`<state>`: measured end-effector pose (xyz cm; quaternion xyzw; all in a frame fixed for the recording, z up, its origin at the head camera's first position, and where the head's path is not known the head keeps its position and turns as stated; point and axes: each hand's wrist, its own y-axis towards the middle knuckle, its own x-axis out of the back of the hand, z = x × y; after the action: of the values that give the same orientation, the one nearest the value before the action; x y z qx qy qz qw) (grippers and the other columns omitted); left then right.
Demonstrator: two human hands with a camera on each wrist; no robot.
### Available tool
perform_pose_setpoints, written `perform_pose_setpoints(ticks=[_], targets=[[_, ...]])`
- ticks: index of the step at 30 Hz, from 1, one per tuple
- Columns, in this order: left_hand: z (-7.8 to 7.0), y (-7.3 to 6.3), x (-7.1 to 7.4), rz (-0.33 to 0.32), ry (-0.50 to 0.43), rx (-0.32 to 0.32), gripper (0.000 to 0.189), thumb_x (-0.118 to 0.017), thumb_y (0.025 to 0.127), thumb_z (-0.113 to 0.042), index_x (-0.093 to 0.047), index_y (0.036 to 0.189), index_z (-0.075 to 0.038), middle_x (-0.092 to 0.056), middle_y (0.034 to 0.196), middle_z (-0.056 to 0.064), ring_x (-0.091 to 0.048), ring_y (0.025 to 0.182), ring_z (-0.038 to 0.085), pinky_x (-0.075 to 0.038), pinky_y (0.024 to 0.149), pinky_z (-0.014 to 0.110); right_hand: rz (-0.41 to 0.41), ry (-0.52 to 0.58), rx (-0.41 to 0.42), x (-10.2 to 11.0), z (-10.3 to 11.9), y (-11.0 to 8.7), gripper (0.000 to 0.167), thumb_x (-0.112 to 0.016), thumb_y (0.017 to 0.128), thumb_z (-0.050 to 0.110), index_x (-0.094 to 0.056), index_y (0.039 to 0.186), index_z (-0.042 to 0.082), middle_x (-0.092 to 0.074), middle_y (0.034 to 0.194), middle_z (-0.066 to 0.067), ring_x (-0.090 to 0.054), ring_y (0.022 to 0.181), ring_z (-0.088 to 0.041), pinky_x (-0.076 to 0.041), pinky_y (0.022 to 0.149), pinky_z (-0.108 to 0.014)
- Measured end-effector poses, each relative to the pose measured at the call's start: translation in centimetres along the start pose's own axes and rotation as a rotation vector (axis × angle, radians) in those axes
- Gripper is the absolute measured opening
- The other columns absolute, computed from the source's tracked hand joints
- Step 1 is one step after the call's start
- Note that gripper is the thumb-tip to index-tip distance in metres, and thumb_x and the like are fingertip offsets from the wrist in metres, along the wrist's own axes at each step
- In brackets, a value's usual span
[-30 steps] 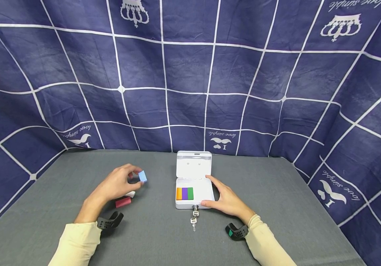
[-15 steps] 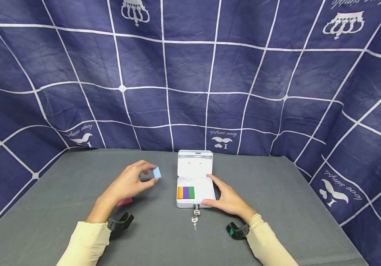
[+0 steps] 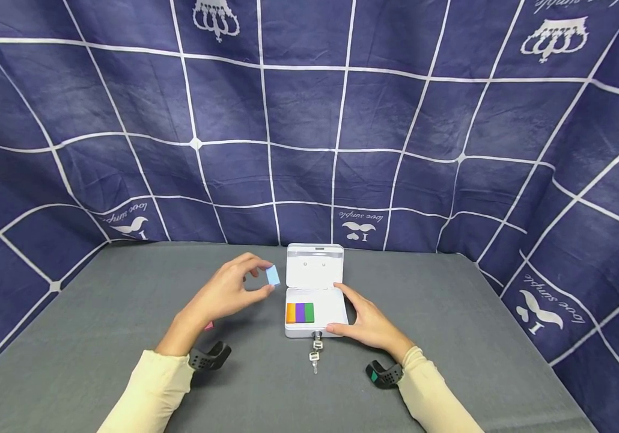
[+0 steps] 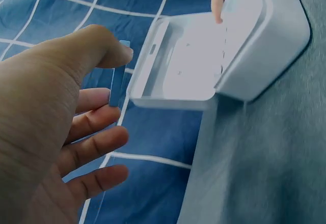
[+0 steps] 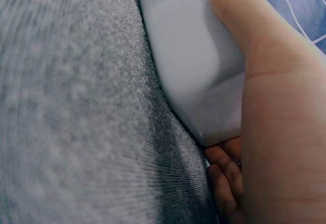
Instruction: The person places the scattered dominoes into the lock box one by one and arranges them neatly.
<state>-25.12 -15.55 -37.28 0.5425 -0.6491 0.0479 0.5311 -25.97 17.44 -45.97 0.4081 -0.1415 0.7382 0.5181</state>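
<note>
My left hand (image 3: 234, 287) pinches a thin light-blue block (image 3: 273, 275) between thumb and fingertips, in the air just left of the cash box. In the left wrist view the block (image 4: 118, 76) shows edge-on, the other fingers spread loosely below it. The white cash box (image 3: 331, 310) stands with its lid (image 3: 315, 270) raised at the back. Orange (image 3: 291, 313), purple (image 3: 300, 313) and green (image 3: 309, 313) blocks lie side by side at the left inside it. My right hand (image 3: 366, 322) grips the box's right side, thumb at the front edge and fingers along the side wall.
Keys (image 3: 315, 356) hang from the lock at the box's front. A red block (image 3: 209, 325) peeks out from behind my left wrist on the grey tabletop (image 3: 277, 391). A blue curtain with white lines (image 3: 304, 120) rises behind the table.
My left hand has carried the blue block rightward and slightly farther back, close to the box. The forearm has come over the red block and hides the white one. My right hand keeps its hold.
</note>
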Motion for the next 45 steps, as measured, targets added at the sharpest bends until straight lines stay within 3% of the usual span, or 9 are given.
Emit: perform_pose_setpoints(ticks=[8,16,25,35,45], targets=[[-0.9,0.9,-1.8,-0.022,-0.056,-0.022,0.039,-0.080,0.081,-0.023,-0.069,0.115,-0.006,-0.063,0.100,0.001,-0.061,0.089,0.021,-0.052,0.078,0.041,0.015,0.003,-0.023,0.0,-0.1,0.1,0.096,-0.074,0.074,0.069,-0.035,0.153,0.033,-0.045,0.149,0.002,-0.042,0.135,-0.018,-0.034,0.109,-0.047],[-1.7,1.5,-3.0,0.013,-0.079,-0.013,0.039,-0.081,0.080,-0.022,-0.069,0.114,-0.007,-0.065,0.103,0.004,-0.062,0.092,0.020,-0.051,0.078,0.037,0.025,0.011,-0.039,0.0,0.0,0.1,0.095,-0.073,0.074,0.069,-0.034,0.153,0.034,-0.043,0.150,0.002,-0.040,0.136,-0.020,-0.034,0.109,-0.048],[-2.2,1.9,-4.0,0.026,-0.096,-0.061,0.037,-0.080,0.081,-0.019,-0.068,0.112,-0.005,-0.064,0.101,0.006,-0.062,0.089,0.026,-0.050,0.077,0.036,0.013,-0.003,-0.029,-0.1,0.0,0.1,0.093,-0.073,0.075,0.068,-0.034,0.152,0.035,-0.043,0.150,0.001,-0.041,0.136,-0.020,-0.034,0.109,-0.049],[-2.9,2.3,-5.5,0.091,-0.077,-0.047,0.037,-0.077,0.081,-0.022,-0.067,0.113,-0.006,-0.065,0.105,0.006,-0.061,0.093,0.020,-0.051,0.079,0.036,0.009,0.002,-0.032,-0.2,-0.1,0.0,0.094,-0.073,0.074,0.069,-0.035,0.152,0.034,-0.044,0.149,0.000,-0.042,0.135,-0.021,-0.034,0.108,-0.049],[-2.9,2.4,-6.9,0.128,-0.093,-0.082,0.036,-0.080,0.080,-0.022,-0.067,0.110,-0.005,-0.064,0.100,0.004,-0.061,0.091,0.020,-0.051,0.081,0.034,0.004,-0.005,-0.018,-0.2,-0.3,0.0,0.095,-0.073,0.074,0.068,-0.034,0.153,0.031,-0.044,0.150,0.000,-0.043,0.134,-0.020,-0.035,0.108,-0.048]])
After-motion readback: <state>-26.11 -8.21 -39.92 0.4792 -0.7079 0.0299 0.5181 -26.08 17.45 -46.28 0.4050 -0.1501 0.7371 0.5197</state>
